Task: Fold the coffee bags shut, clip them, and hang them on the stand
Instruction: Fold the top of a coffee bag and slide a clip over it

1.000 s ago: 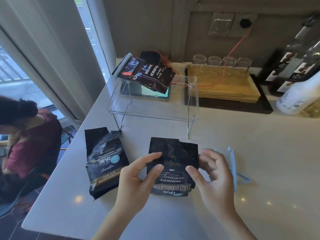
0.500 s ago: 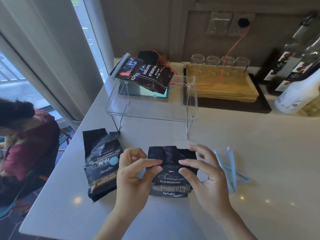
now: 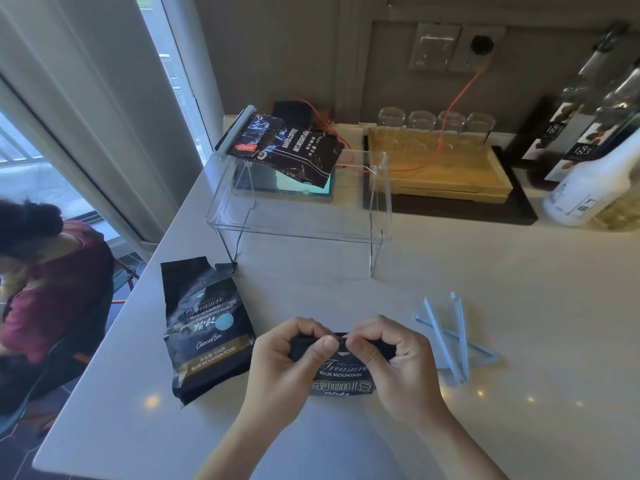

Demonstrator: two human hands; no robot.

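A black Blue Mountain coffee bag point(image 3: 341, 377) lies on the white counter in front of me. My left hand point(image 3: 287, 362) and my right hand point(image 3: 398, 365) both pinch its rolled-down top edge, thumbs near each other. A second black coffee bag point(image 3: 204, 327) lies flat to the left, its top open and torn. Two pale blue bag clips point(image 3: 450, 337) lie crossed on the counter just right of my right hand. Further back stands the clear acrylic stand point(image 3: 379, 202); a clipped black bag point(image 3: 294, 150) hangs from its left end.
The counter's left edge point(image 3: 138, 292) drops off beside a seated person point(image 3: 45, 292). At the back are a wooden tray point(image 3: 436, 168) with several upturned glasses, bottles point(image 3: 588, 174) at right, and an orange cable point(image 3: 446, 133) running to a wall socket.
Both hands have folded the middle bag's top down toward me; the upright flap seen earlier is now a tight roll pinched under my fingers and thumbs. The view has tilted down slightly.
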